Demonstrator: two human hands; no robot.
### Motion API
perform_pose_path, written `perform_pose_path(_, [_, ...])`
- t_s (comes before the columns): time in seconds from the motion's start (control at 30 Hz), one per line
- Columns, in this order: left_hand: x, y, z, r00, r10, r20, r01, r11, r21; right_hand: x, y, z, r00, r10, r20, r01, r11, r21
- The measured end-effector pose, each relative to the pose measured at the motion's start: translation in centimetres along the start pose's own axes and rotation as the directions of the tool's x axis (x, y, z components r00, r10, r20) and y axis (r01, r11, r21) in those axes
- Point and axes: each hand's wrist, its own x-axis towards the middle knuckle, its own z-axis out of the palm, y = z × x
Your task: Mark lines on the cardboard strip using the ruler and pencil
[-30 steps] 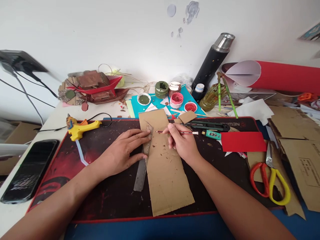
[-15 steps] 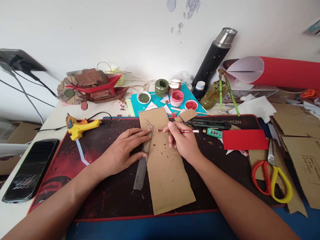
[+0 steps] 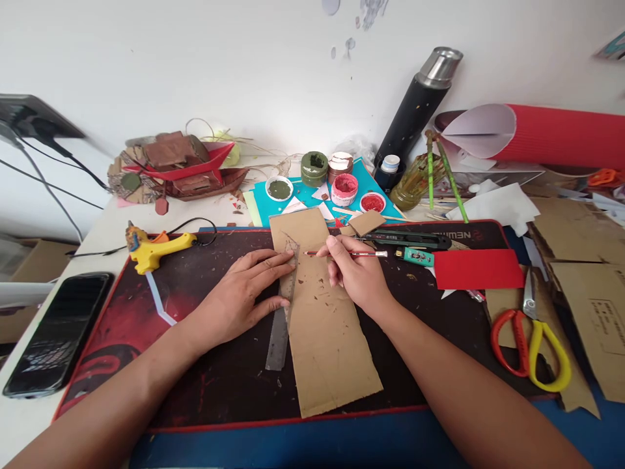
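Your cardboard strip (image 3: 322, 332) lies lengthwise on the dark mat (image 3: 205, 365). Left hand (image 3: 239, 296), fingers spread flat, pins the metal ruler (image 3: 284, 309) along the strip's left edge. Right hand (image 3: 359, 277) has its grip pinching a pencil (image 3: 351, 253), tip by the ruler's top.

One ruler (image 3: 284, 306), one pencil (image 3: 347, 253), two scissors (image 3: 532, 335), four paint pots (image 3: 344, 189)

White wall (image 3: 205, 58) (daylit) behind a cluttered white desk (image 3: 110, 228)
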Motion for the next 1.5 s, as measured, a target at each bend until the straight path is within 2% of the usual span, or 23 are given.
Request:
perform_pose_path(0.9, [0.00, 0.36, 0.37, 1.000, -0.004, -0.030, 0.004, 1.000, 0.018, -0.15, -0.07, 0.16, 1.000, 0.003, 0.009, -0.003, 1.000, -0.028])
perform_pose_path(1.5, [-0.17, 0.21, 0.46, 1.000, -0.021, -0.005, 0.021, 1.000, 0.015, -0.16, -0.04, 0.20, 1.000, -0.010, 0.009, 0.010, 0.999, -0.042])
